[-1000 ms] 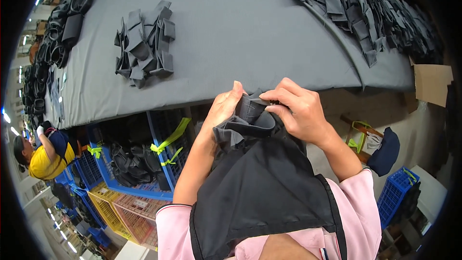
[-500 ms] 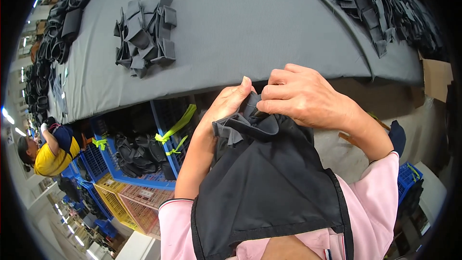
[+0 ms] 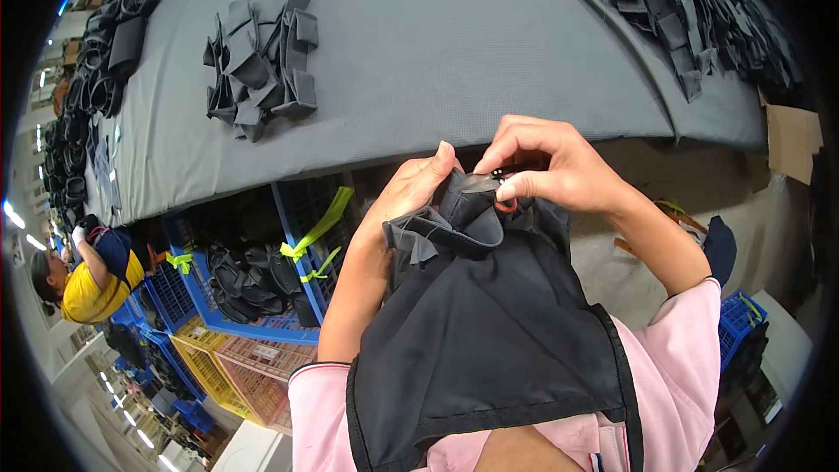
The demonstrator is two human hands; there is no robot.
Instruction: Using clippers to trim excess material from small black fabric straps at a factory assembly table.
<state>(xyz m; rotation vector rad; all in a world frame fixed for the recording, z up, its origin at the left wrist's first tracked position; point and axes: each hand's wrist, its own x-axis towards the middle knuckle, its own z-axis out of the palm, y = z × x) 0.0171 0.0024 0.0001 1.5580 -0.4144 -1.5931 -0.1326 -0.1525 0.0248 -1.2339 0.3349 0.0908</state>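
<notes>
Close to the table's front edge, my left hand (image 3: 409,195) is closed round a dark grey sewn fabric strip (image 3: 463,203), thumb uppermost. A folded loop of the strip hangs below the fingers over my black apron. Pinched between thumb and fingers of my right hand (image 3: 559,166) is a pair of small thread snips (image 3: 500,177), dark, with a red loop under the thumb. Their metal blades lie against the strip's upper edge; whether they are cutting cannot be made out.
A grey cloth-covered table (image 3: 393,52) spans the far side, bearing a small heap of grey fabric pieces (image 3: 253,57) and a larger pile (image 3: 673,17) at right. Blue crates (image 3: 280,325) stand below at left. A person in yellow (image 3: 92,284) is at far left.
My right hand has turned and its fingers have lifted, bringing the snips and their red loop into sight at the strip. My left hand has hardly moved.
</notes>
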